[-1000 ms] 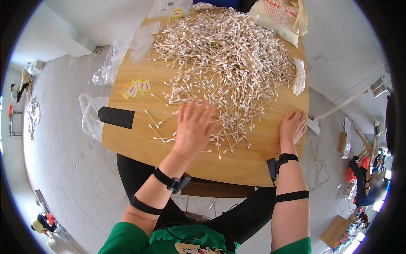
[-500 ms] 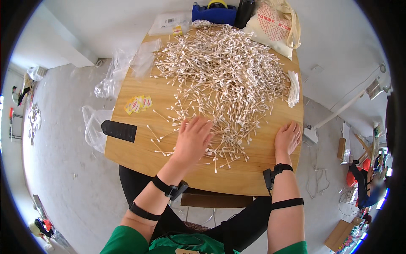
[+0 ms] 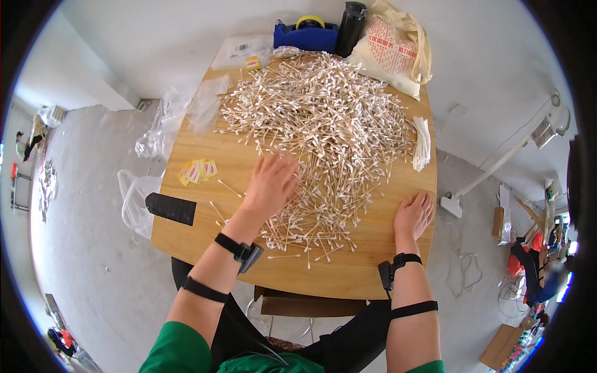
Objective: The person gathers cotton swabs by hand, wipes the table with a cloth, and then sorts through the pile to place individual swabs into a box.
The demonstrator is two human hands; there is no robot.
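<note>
Swabs: a broad heap of cotton swabs [image 3: 323, 124] covers the middle and far half of the wooden bench [image 3: 373, 273]; their long axes point every way.
Left hand [image 3: 268, 185]: flat, fingers spread, pressing the heap's near edge.
Right hand [image 3: 413, 215]: flat on bare wood, holding nothing, just right of the heap.
Far edge: blue tape dispenser [image 3: 305, 36], black bottle [image 3: 350, 20], cloth bag [image 3: 392, 46]; contents unseen.

Single head-worn fisheye view, looking steeply down, close above the wooden table [image 3: 373, 273], edges curved
</note>
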